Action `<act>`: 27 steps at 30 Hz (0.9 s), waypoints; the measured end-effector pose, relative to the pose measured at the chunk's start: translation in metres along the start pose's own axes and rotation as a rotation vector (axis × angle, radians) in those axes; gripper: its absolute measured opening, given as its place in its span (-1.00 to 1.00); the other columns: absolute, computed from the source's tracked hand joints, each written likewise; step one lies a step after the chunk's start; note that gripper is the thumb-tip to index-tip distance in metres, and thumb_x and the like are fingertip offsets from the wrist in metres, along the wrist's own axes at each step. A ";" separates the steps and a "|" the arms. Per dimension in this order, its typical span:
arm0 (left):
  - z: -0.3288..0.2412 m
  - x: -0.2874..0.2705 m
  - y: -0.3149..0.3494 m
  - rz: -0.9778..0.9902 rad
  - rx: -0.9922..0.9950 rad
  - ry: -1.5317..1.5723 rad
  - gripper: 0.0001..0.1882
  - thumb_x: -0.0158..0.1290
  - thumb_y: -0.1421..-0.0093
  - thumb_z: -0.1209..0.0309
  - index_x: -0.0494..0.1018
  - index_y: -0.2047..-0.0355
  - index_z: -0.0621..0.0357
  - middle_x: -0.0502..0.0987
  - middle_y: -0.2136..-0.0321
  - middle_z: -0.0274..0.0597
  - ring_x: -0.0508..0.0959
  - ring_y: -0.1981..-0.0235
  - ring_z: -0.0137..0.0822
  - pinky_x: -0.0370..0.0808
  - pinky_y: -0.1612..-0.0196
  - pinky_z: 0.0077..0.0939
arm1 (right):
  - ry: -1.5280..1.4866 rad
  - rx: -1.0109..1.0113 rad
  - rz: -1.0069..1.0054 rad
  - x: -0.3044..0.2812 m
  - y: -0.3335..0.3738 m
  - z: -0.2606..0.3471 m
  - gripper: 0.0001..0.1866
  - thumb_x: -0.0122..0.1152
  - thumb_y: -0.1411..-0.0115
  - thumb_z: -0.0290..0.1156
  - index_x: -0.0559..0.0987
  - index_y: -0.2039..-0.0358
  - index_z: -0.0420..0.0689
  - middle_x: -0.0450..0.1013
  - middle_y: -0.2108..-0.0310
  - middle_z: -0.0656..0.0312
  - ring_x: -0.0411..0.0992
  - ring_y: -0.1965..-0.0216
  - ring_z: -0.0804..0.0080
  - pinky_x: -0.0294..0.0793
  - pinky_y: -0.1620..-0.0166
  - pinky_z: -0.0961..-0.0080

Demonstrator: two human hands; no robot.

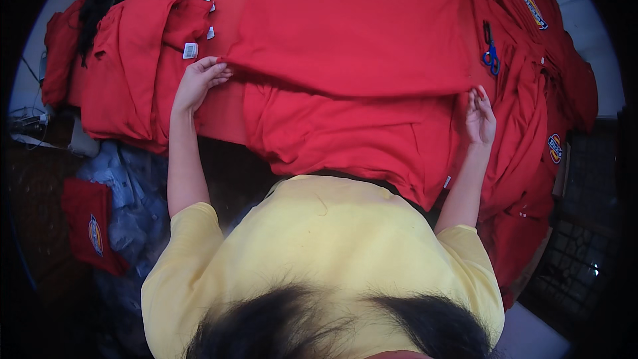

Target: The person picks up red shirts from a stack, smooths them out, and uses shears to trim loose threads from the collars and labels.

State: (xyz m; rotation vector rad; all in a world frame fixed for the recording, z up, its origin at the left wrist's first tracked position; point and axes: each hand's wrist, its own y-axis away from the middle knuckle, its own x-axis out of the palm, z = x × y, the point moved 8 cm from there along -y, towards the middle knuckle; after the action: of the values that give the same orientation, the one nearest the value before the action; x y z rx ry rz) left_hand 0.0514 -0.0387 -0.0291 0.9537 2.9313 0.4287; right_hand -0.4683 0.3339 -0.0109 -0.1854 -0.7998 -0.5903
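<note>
A large red garment (pixel 352 26) is spread across the table, its near edge lifted and stretched between my two hands. My left hand (pixel 203 81) pinches the left corner of that edge. At the opposite corner, my right hand (pixel 480 116) grips the fabric between fingertips and thumb. Under the raised edge, more red fabric (pixel 332 133) lies in loose folds and hangs over the table's front toward my body. What kind of garment it is cannot be made out.
Folded red garments (pixel 133 60) with white tags pile up on the left; more red garments (pixel 518 126) with patches lie on the right. Blue-handled scissors (pixel 491 58) rest beside my right hand. Clear plastic bags (pixel 129 199) and a red folded garment (pixel 94 223) sit lower left.
</note>
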 end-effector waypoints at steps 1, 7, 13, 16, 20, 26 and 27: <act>0.012 -0.013 -0.007 -0.083 -0.067 -0.015 -0.80 0.03 -0.21 0.33 0.44 0.31 0.24 0.55 0.40 -0.21 0.55 0.38 -0.48 0.50 0.25 -0.64 | -0.069 -0.034 -0.112 -0.002 -0.010 -0.007 -0.42 -0.18 -0.01 -0.74 0.18 -0.13 -0.36 0.23 -0.08 -0.17 0.23 -0.14 0.04 0.29 -0.18 0.28; 0.025 -0.007 -0.022 -0.232 -0.043 -0.063 -0.68 -0.02 -0.25 0.19 0.43 0.42 0.23 0.56 0.51 -0.18 0.55 0.51 -0.47 0.51 0.38 -0.65 | -0.040 -0.061 -0.263 -0.010 -0.017 -0.043 -0.21 -0.23 0.09 -0.81 -0.11 -0.23 -0.34 -0.08 -0.23 -0.30 -0.04 -0.25 -0.23 0.04 -0.29 0.06; 0.024 -0.006 -0.015 -0.230 -0.017 -0.046 -0.67 -0.07 -0.27 0.19 0.44 0.32 0.25 0.55 0.48 -0.17 0.55 0.48 -0.43 0.51 0.35 -0.62 | -0.047 -0.112 -0.145 -0.014 -0.013 -0.046 -0.35 -0.14 0.01 -0.73 0.11 -0.18 -0.29 0.10 -0.15 -0.26 0.10 -0.20 -0.12 0.15 -0.25 0.10; 0.025 -0.007 -0.016 -0.218 -0.041 -0.026 -0.70 -0.04 -0.26 0.18 0.43 0.35 0.19 0.52 0.52 -0.25 0.53 0.50 -0.45 0.50 0.36 -0.63 | -0.154 -0.128 -0.001 -0.019 -0.010 -0.042 -0.41 -0.09 -0.05 -0.63 0.18 -0.16 -0.24 0.26 -0.04 -0.15 0.24 -0.11 0.02 0.25 -0.19 0.16; 0.023 -0.003 -0.015 -0.249 -0.071 -0.050 -0.69 -0.05 -0.26 0.13 0.43 0.40 0.13 0.47 0.58 -0.32 0.48 0.55 -0.50 0.45 0.41 -0.66 | -0.397 -0.197 0.120 -0.023 -0.005 -0.033 -0.45 -0.09 -0.11 -0.54 0.21 -0.17 -0.18 0.36 0.16 0.02 0.36 0.14 0.22 0.41 0.04 0.32; 0.016 0.002 -0.013 -0.309 -0.129 -0.052 -0.40 -0.14 -0.22 -0.13 0.34 0.16 0.24 0.39 0.62 -0.33 0.41 0.56 -0.50 0.38 0.41 -0.64 | -0.449 -0.260 0.068 -0.034 -0.004 -0.028 -0.59 -0.12 -0.18 -0.56 0.29 -0.08 -0.18 0.27 0.27 0.10 0.27 0.28 0.36 0.40 0.19 0.46; 0.014 0.004 -0.012 -0.330 -0.127 -0.044 -0.34 -0.16 -0.20 -0.17 0.31 0.09 0.27 0.38 0.62 -0.32 0.40 0.56 -0.49 0.37 0.40 -0.64 | -0.424 -0.278 0.033 -0.036 -0.004 -0.028 -0.61 -0.12 -0.19 -0.57 0.30 -0.06 -0.18 0.26 0.27 0.10 0.26 0.28 0.37 0.40 0.19 0.47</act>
State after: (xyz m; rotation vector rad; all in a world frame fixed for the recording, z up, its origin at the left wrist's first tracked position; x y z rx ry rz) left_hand 0.0430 -0.0421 -0.0458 0.4465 2.9006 0.5569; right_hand -0.4735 0.3357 -0.0564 -0.5914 -1.1191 -0.6394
